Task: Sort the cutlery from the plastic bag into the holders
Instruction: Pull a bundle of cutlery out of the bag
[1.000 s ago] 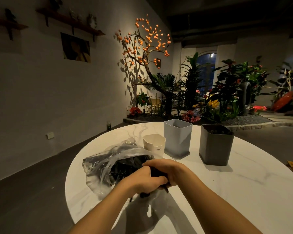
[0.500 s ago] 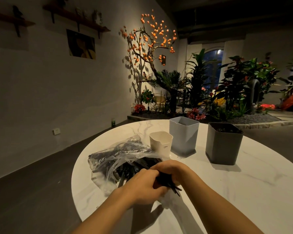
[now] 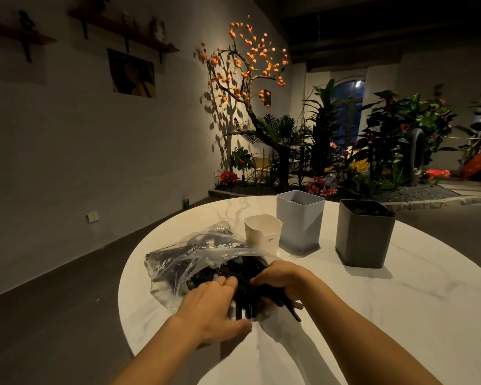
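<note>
Both my hands were in the bag (image 3: pixel 195 262) at the mouth. My right hand (image 3: pixel 285 276) curled round a bunch of black cutlery (image 3: pixel 247 297). My left hand (image 3: pixel 214 307) lay flat on the pile with straight fingers. The bag sat at 9 o'clock on the table (image 3: pixel 400 315). The white holder (image 3: pixel 263 232), blue holder (image 3: pixel 300 220) and grey holder (image 3: pixel 364 234) stood at 12 to 1 o'clock. I thought the bunch was too big. Pieces could slip out and fall. The thin bag could snag and drag along. Mixed pieces could land in the wrong holder.
</note>
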Tool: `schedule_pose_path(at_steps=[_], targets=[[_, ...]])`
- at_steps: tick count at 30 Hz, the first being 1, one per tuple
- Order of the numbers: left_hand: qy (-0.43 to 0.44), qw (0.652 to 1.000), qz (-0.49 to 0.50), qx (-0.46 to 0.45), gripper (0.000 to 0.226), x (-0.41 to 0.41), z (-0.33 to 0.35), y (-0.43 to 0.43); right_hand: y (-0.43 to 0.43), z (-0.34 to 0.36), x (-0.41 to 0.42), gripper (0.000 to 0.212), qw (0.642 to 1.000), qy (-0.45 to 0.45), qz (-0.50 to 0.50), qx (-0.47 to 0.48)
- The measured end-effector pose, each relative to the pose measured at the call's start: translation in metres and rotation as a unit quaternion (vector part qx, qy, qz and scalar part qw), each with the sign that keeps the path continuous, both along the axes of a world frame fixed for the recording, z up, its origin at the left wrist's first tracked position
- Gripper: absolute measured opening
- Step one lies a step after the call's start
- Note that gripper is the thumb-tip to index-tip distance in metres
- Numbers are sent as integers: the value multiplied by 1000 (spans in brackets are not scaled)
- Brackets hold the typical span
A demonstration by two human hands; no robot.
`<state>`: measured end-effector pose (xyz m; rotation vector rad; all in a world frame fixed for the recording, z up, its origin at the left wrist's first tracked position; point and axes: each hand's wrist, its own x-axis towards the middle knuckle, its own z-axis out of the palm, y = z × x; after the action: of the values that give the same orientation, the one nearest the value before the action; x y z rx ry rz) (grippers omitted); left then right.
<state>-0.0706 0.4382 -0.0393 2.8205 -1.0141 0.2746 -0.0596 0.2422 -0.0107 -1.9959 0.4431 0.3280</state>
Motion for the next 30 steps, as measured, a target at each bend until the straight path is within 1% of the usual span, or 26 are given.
schedule_pose_path(at_steps=[2, 5, 8, 13, 16, 18, 21, 23, 26, 30], targets=[[15, 1000, 15, -1, 60, 1, -5, 3, 1, 2, -1, 22, 1000, -9, 4, -3], [47, 998, 14, -27, 45, 5, -9, 3, -1, 7, -3, 20, 1000, -10, 20, -22], [76, 995, 18, -61, 33, 12, -10, 3, -4, 14, -6, 17, 999, 13, 42, -29], [72, 991, 78, -82, 34, 16, -9, -3, -9, 23, -11, 19, 997, 25, 54, -55], [72, 988, 104, -93, 31, 13, -6, -14, -12, 27, -13, 21, 996, 36, 56, -58], [69, 988, 115, -78, 31, 10, -3, -21, -15, 29, -15, 21, 995, 44, 61, -60], [68, 987, 139, -40, 39, 8, 0, -27, -21, 31, -21, 19, 995, 53, 63, -52], [80, 985, 149, -31, 41, 7, 2, -28, -24, 33, -24, 18, 995, 59, 66, -44], [101, 983, 140, -54, 31, 6, 8, -31, -29, 36, -29, 21, 994, 59, 77, -48], [173, 971, 138, -88, 25, 7, 23, -33, -34, 40, -38, 21, 994, 64, 84, -43]])
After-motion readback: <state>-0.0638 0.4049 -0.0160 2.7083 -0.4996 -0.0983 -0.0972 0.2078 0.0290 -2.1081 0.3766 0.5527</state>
